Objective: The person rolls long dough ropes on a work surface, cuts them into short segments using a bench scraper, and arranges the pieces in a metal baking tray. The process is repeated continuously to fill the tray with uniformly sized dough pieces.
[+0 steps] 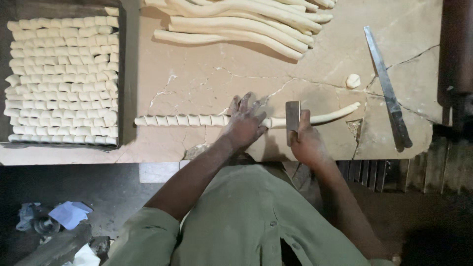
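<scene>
A long rope of pale dough lies across the cracked stone slab. Its left part is cut into several short pieces that still lie in a row. My left hand rests flat on the rope, fingers spread, just left of the cutter. My right hand grips a flat metal dough cutter, held upright with its blade down on the rope. The uncut end tapers off to the right.
A dark tray at the left is packed with rows of cut dough pieces. Several uncut dough ropes lie at the back. A long metal blade and a small dough lump lie at the right.
</scene>
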Demonstrator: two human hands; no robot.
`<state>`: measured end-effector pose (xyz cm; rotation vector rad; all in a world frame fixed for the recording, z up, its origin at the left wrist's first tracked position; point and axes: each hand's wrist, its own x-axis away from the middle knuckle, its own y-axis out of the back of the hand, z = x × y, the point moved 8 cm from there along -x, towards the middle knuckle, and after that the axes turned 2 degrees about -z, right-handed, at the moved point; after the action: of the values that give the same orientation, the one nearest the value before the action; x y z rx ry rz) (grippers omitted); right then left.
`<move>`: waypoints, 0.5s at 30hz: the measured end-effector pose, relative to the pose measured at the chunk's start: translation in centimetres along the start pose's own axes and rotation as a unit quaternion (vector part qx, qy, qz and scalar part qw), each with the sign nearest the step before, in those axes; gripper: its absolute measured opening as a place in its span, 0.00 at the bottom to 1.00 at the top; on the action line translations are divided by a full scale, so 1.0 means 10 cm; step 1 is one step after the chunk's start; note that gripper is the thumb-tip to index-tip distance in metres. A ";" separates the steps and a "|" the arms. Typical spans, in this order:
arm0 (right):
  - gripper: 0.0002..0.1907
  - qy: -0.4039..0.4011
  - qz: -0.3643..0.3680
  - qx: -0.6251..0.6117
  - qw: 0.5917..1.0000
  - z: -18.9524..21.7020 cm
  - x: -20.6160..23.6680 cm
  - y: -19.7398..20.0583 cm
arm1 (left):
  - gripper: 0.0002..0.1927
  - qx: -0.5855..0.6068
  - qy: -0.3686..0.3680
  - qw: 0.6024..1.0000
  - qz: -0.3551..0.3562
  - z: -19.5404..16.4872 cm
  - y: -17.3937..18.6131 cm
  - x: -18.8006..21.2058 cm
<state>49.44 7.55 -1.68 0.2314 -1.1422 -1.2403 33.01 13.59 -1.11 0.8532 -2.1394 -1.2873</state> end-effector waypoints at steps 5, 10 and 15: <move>0.29 0.041 -0.024 0.038 0.998 0.00 0.05 0.15 | 0.26 -0.003 -0.015 0.999 0.036 -0.15 -0.11 -0.15; 0.40 0.062 -0.023 0.174 0.983 -0.17 0.09 0.11 | 0.35 0.022 -0.061 0.996 -0.053 -0.33 -0.06 -0.27; 0.42 0.062 -0.125 0.039 0.989 -0.37 0.15 0.39 | 0.27 -0.038 -0.051 0.998 0.020 -0.47 -0.30 -0.33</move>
<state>54.51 6.27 0.07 0.5168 -1.0769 -1.3824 39.21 12.13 -2.11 0.7248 -2.1575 -1.4099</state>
